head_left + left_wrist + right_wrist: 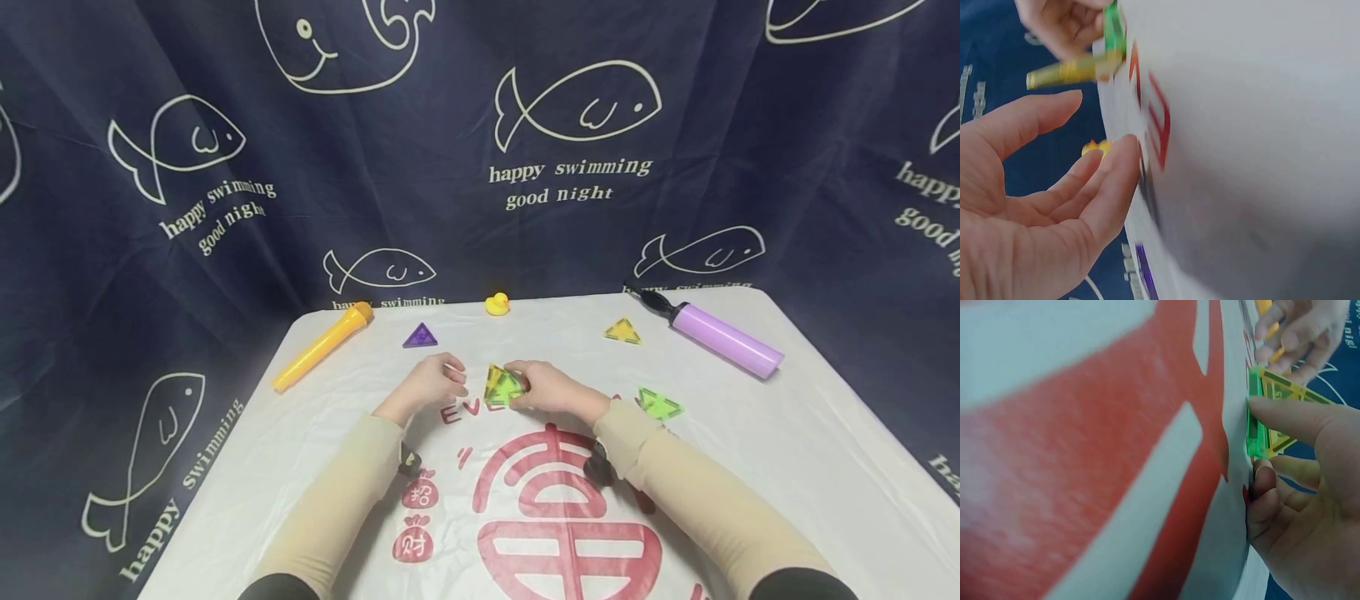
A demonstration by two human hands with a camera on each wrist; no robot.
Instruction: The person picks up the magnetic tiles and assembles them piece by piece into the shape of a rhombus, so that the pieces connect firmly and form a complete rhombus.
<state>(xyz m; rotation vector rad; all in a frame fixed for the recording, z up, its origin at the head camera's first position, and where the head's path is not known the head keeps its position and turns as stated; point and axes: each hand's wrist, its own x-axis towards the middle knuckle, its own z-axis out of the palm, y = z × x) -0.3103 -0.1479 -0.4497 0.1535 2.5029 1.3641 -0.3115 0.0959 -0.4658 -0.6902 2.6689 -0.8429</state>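
My right hand [551, 387] grips a translucent green triangular tile [1254, 428] by its edges, thumb on one side and fingers on the other. Against that tile a yellow triangular tile [1280, 390] stands up, as the right wrist view shows. Both sit low over the middle of the white table cover. To their left is my left hand [427, 385], its fingers loosely bent and parted from the thumb. A gap separates it from the two tiles in the left wrist view, and it holds nothing.
A purple triangle [420, 336] lies beyond my left hand. At the back edge sits a yellow toy duck [497, 304]. An orange toy microphone [322, 347] is at left; a yellow triangle [622, 331], a green triangle [660, 404] and a purple hand pump [727, 339] lie right.
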